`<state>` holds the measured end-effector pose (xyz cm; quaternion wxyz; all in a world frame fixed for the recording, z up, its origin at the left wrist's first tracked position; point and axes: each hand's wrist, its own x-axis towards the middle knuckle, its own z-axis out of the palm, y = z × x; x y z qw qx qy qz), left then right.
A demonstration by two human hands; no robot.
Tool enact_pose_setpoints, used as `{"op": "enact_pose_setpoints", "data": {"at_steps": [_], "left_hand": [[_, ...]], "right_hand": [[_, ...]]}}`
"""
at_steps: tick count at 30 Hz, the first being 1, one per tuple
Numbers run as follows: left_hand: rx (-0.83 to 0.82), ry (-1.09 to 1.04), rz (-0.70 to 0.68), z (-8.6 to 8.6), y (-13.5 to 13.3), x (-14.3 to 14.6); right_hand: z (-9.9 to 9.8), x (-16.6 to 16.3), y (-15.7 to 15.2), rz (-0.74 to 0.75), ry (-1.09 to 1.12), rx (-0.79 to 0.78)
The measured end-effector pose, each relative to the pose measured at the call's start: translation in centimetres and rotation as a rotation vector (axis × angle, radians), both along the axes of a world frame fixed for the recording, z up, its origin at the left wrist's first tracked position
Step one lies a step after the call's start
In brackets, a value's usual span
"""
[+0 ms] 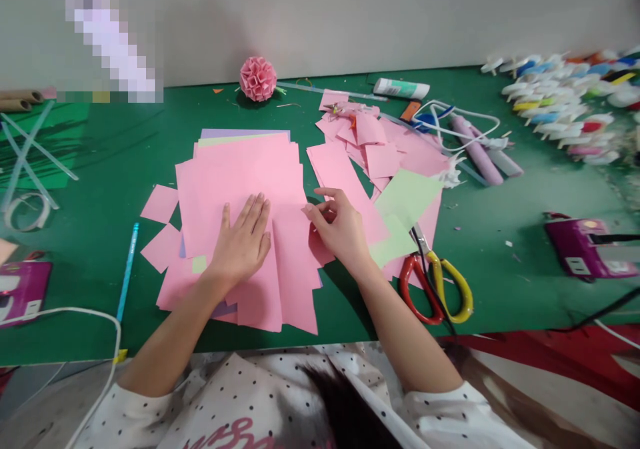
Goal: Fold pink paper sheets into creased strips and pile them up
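My left hand (243,239) lies flat with fingers spread on a pink paper sheet (257,295), over a stack of pink paper (235,169). A crease runs down that sheet, and its right part is slightly raised. Thumb and fingers of my right hand (340,229) are closed in a pinch at the sheet's upper right corner. Purple and light green paper edges show beneath the stack. Two small pink squares (160,203) lie at its left. Close to my right forearm are scissors (435,285) with red and yellow handles, resting partly on green paper (407,199).
A pink folded-paper ball (258,79) stands at the back. Cut pink pieces (383,160), a glue stick (401,89) and a lilac glue gun (477,149) lie to the right. A blue pencil (129,272) and a tape roll (27,212) are on the left.
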<state>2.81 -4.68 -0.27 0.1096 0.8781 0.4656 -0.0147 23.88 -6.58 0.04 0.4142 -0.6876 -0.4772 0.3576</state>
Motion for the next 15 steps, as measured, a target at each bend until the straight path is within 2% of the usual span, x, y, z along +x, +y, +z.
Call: {"op": "enact_pose_setpoints", "data": {"at_steps": [4,8,11,15], "left_hand": [[0.042,-0.024,0.020,0.07,0.05,-0.09],[0.148,-0.098,0.032,0.08,0.12,-0.35],[0.213,-0.171,0.006,-0.04,0.14,-0.57],[0.180,-0.183,-0.044,-0.04,0.04,-0.62]], "right_hand": [[0.58,0.12,-0.04,0.052,0.153,-0.088],[0.83,0.00,-0.10,0.102,0.251,-0.098],[0.74,-0.11,-0.03,0.107,0.264,-0.068],[0.42,0.07,0.24,0.046,0.217,-0.011]]}}
